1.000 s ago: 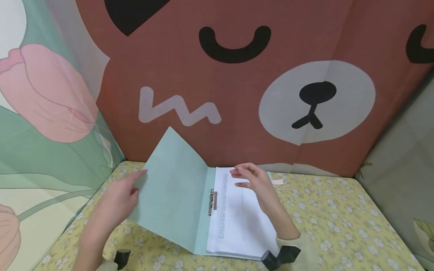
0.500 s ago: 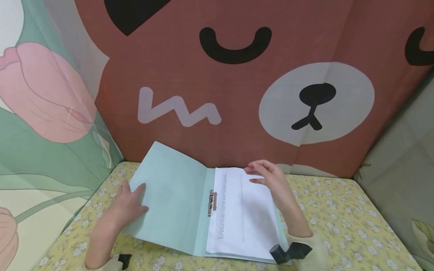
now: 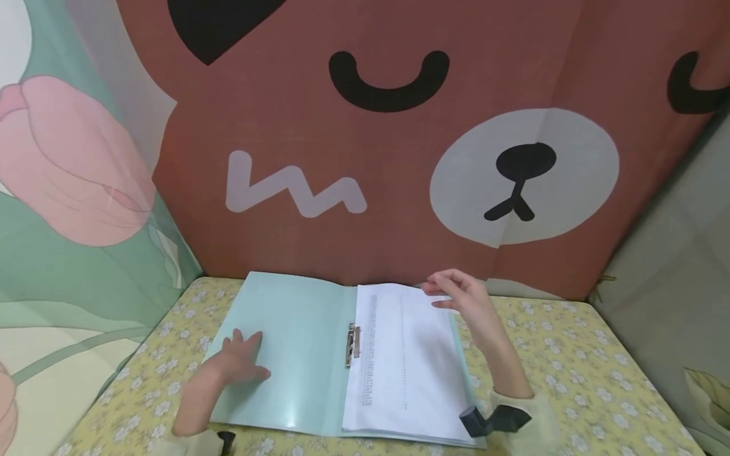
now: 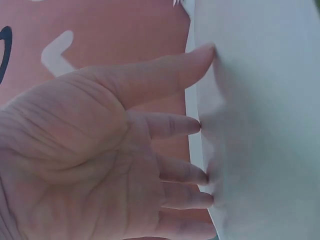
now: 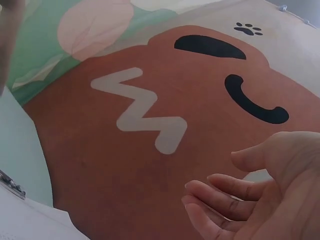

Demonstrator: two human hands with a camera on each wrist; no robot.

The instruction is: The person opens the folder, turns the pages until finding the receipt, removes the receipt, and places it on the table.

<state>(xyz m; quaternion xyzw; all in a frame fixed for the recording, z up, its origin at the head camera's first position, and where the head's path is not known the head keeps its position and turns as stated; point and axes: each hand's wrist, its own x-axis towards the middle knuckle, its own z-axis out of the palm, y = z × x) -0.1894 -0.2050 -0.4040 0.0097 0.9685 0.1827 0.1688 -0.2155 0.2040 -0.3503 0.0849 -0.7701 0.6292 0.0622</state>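
A pale green folder [image 3: 302, 354] lies spread open on the table, with a stack of printed white sheets [image 3: 428, 361] on its right side. A metal clip [image 3: 353, 345] sits near the spine, at the left edge of the sheets. My left hand [image 3: 232, 366] rests its spread fingertips on the folder's left cover; in the left wrist view, straight fingers [image 4: 175, 167] touch the cover's surface. My right hand [image 3: 464, 301] hovers above the upper right corner of the sheets. Its fingers [image 5: 225, 197] are loosely bent and hold nothing.
The table [image 3: 576, 373] has a yellow floral cloth. A brown bear-print curtain [image 3: 399, 221] hangs right behind it, and a tulip-print curtain [image 3: 74, 190] closes the left side. Grey fabric [image 3: 673, 253] hangs on the right.
The folder's left cover has swung down to the left from a raised tilt to lying flat. My left hand went down with it and spread on it; my right hand drifted right.
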